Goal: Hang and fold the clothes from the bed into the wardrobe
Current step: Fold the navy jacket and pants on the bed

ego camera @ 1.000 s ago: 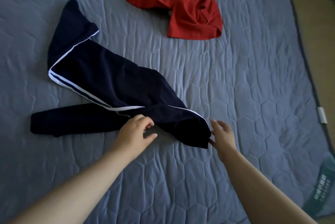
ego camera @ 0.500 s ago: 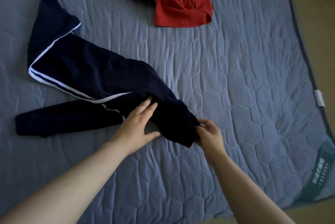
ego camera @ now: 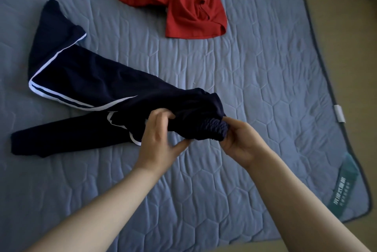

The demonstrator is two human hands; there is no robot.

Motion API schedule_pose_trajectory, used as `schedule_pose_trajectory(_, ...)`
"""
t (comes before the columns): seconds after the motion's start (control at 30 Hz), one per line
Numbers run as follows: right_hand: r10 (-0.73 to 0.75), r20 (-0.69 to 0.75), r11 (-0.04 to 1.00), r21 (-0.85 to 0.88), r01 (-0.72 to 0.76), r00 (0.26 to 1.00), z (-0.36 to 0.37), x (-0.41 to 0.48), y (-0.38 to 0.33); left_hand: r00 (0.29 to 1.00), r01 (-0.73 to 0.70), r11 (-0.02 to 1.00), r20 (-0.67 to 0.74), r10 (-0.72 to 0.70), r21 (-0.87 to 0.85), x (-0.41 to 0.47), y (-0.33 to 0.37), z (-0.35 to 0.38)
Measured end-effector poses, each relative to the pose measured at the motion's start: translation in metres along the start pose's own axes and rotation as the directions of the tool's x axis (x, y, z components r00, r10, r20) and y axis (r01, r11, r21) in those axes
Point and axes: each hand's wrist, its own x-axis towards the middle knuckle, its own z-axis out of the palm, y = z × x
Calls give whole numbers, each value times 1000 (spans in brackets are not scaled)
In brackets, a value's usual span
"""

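1. you held the trousers [ego camera: 81, 86] by the waistband, and their legs lay on the bed [ego camera: 265, 80].
2. your left hand [ego camera: 161, 137] and right hand [ego camera: 238, 141] pinched it, fingers curled.
3. the next move likely called for lifting and straightening them.

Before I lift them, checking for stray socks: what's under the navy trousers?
Only the quilted bed cover shows around the navy trousers, whose waistband the left hand and right hand grip. Anything beneath is covered.

Left hand [ego camera: 161, 136] and right hand [ego camera: 239, 142] grip the trousers [ego camera: 85, 80].
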Motion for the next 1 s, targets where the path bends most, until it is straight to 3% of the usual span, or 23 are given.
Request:
schedule_pose_trajectory(0.17,-75,38,997,-29,76,996,35,-35,-22,997,-39,999,62,41,-29,21,31,-27)
schedule_pose_trajectory(0.27,-200,40,979,-44,201,979,69,-65,-48,993,-95,995,66,97,-37,37,55,-61)
schedule_pose_trajectory(0.4,-466,40,860,-215,463,884,115,-115,-82,983,-181,983,-1,181,28,64,100,-116)
schedule_pose_trajectory(0.5,-559,113,764,-314,564,821,145,-167,-109,970,-240,969,-20,242,64,84,150,-168)
schedule_pose_trajectory(0.73,-589,234,710,-308,634,774,215,-301,-154,920,-381,916,-51,389,125,113,266,-290)
schedule_pose_trajectory(0.87,-568,420,589,-392,707,707,247,-374,-167,872,-456,858,-72,483,234,118,333,-357)
schedule_pose_trajectory(1.0,-579,490,545,-363,756,652,274,-448,-176,850,-466,822,-93,519,328,115,397,-423)
